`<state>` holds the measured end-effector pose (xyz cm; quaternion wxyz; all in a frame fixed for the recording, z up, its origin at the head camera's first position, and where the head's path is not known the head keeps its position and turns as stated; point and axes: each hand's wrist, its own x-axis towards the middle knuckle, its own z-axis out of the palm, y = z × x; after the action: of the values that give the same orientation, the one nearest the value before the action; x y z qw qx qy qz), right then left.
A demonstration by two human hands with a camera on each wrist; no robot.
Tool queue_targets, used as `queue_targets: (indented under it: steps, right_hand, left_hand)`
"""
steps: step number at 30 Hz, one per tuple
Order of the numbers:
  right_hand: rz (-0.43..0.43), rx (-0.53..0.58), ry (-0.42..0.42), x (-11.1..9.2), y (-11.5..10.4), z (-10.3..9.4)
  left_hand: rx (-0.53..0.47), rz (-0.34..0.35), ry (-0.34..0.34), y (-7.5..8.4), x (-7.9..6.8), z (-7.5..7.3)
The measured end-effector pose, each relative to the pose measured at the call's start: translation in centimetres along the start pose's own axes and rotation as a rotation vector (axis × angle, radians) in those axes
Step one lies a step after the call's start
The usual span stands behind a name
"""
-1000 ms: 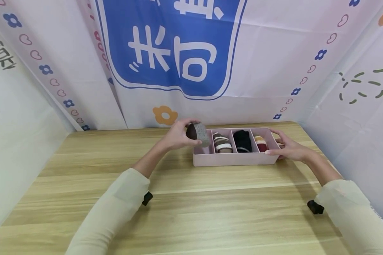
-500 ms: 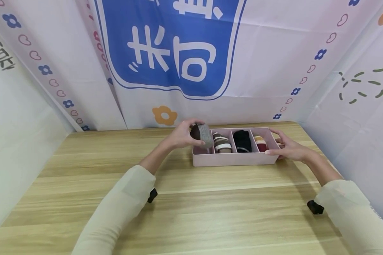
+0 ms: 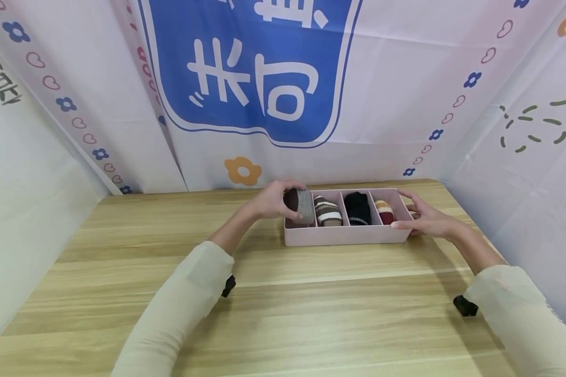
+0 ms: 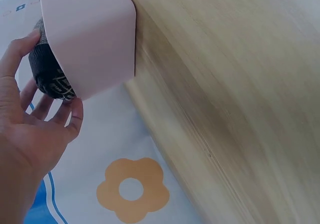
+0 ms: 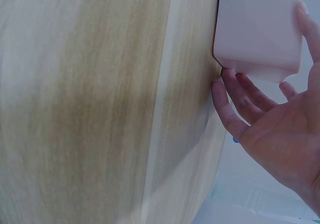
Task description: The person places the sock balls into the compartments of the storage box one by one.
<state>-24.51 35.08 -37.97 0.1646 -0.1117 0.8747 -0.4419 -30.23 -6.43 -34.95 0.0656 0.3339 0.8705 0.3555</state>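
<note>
Left hand [image 3: 270, 201] grips a rolled grey sock [image 3: 300, 205], fingers curled round it, at the left end of the pink tray [image 3: 344, 235]. The sock sits over the leftmost compartment, part-way below the rim as far as the head view shows; whether it rests on the tray floor cannot be told. In the left wrist view the hand [image 4: 30, 134] wraps the sock [image 4: 47, 77] behind the tray's end wall [image 4: 90, 34].

Right hand [image 3: 422, 217] lies at the tray's right end, at about 3 o'clock from it, fingers straight against the wall. The right wrist view shows the fingers [image 5: 240, 99] spread about the tray corner [image 5: 257, 29], bracing it and clasping nothing.

Tray stands on the bench [image 3: 283, 293] toward 12 o'clock, near the backdrop. The other compartments each hold a roll: brown-and-white striped [image 3: 327, 211], black [image 3: 358, 208], red-and-cream striped [image 3: 385, 211].

Judgement: the step in hand is seating the last roll in the only free compartment. The next move appears to call for pressing the sock down level with the others, then loosening the fingers without pulling the roll apart, the right hand steadying the tray.

Writing: the backdrop bears a blue panel [image 3: 250, 68] with large white Chinese characters, cut off at the top; one reads as "可". Dark characters at the left edge [image 3: 2, 84] are partly out of frame and not legible. No brand marks seen on tray or socks.
</note>
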Motion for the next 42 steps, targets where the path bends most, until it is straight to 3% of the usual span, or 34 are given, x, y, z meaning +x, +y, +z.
queue_targets:
  steps: [6, 20, 26, 36, 42]
  right_hand:
    - [0.011, -0.004, 0.001, 0.0, 0.0, 0.1]
    - [0.011, -0.006, 0.001, -0.1, 0.0, 0.2]
    - [0.011, -0.005, 0.0, -0.2, -0.1, 0.1]
    - [0.005, 0.0, -0.003, 0.0, 0.0, 0.2]
    - [0.004, -0.004, 0.003, -0.2, 0.1, 0.1]
  left_hand:
    - [0.077, 0.046, -0.02, -0.3, 0.1, 0.5]
    - [0.011, 0.096, -0.024, -1.5, -0.1, 1.6]
    - [-0.018, 0.065, 0.012, -1.5, -0.6, 1.3]
    - [-0.1, 0.063, 0.187, -1.8, -4.0, -0.1]
    - [-0.037, 0.067, 0.255, -1.9, -7.5, -2.1]
